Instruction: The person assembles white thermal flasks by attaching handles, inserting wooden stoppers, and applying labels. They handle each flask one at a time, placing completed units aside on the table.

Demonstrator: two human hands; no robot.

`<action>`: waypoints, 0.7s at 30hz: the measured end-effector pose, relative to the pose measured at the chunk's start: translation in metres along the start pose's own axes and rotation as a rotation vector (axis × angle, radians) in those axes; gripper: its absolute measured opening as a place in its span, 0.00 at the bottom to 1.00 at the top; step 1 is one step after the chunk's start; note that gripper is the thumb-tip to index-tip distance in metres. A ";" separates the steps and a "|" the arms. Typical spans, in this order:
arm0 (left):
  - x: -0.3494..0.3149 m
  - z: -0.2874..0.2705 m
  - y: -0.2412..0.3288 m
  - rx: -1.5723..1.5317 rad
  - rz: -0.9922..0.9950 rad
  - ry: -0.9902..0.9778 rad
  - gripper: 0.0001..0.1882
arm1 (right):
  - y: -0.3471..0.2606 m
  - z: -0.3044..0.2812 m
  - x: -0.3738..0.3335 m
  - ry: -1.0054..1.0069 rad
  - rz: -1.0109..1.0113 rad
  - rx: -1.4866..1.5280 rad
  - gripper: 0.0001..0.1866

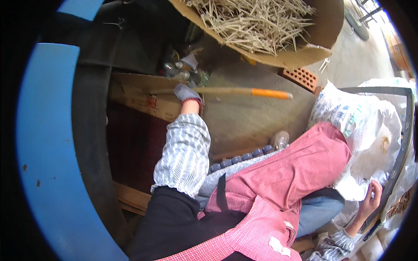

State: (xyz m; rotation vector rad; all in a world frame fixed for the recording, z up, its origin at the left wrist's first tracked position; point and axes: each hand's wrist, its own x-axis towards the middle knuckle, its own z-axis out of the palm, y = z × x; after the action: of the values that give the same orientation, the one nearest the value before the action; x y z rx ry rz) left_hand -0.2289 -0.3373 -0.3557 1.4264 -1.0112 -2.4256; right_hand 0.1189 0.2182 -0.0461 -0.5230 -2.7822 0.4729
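Reaching to 11 o'clock with gloved left hand (186, 92), at an orange-ended stick (239, 91) slanting toward 2 o'clock; cannot tell whether clasping it. At 4 o'clock, near white plastic bags (365, 158), with bare right hand (372, 198) curled; unable to see inside that grip.

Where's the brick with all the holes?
In the head view, the brick is upper right of centre, just below the big cardboard box, near the stick's orange end.

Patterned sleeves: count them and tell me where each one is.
2. One patterned sleeve runs back from the gloved left hand; the other is at lower right, below the right hand, partly cut off by the picture's edge.
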 end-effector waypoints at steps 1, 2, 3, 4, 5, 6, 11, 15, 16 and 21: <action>-0.018 0.006 -0.002 0.001 -0.019 -0.042 0.16 | 0.001 0.008 -0.001 0.020 -0.017 0.022 0.05; -0.036 0.007 -0.003 0.000 -0.028 -0.077 0.15 | 0.002 0.019 -0.001 0.070 0.065 0.113 0.08; -0.058 0.005 -0.011 0.000 -0.030 -0.118 0.12 | -0.020 0.034 0.006 0.129 0.063 0.182 0.15; -0.087 0.000 -0.031 -0.014 -0.018 -0.185 0.11 | -0.067 0.048 0.018 0.166 -0.004 0.205 0.25; -0.118 -0.008 -0.051 -0.032 -0.005 -0.242 0.13 | -0.123 0.058 0.030 0.128 -0.082 0.236 0.34; -0.149 -0.012 -0.060 -0.053 -0.009 -0.266 0.16 | -0.155 0.071 0.035 0.085 -0.155 0.346 0.40; -0.205 -0.041 0.029 0.017 0.130 -0.221 0.19 | -0.164 0.092 0.044 0.025 -0.206 0.666 0.33; -0.143 -0.121 0.117 0.132 0.468 0.020 0.15 | -0.161 0.085 0.045 -0.002 -0.081 0.739 0.28; -0.118 -0.148 0.135 0.118 0.509 0.183 0.11 | -0.164 0.085 0.043 -0.036 -0.093 0.781 0.28; -0.030 -0.295 0.241 0.129 0.628 0.581 0.31 | -0.177 0.077 0.028 -0.122 -0.032 0.780 0.20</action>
State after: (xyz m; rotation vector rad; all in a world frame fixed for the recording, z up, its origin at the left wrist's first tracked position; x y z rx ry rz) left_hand -0.0189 -0.6472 -0.2798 1.4341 -1.2260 -1.4208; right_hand 0.0156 0.0528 -0.0461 -0.2615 -2.4148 1.5148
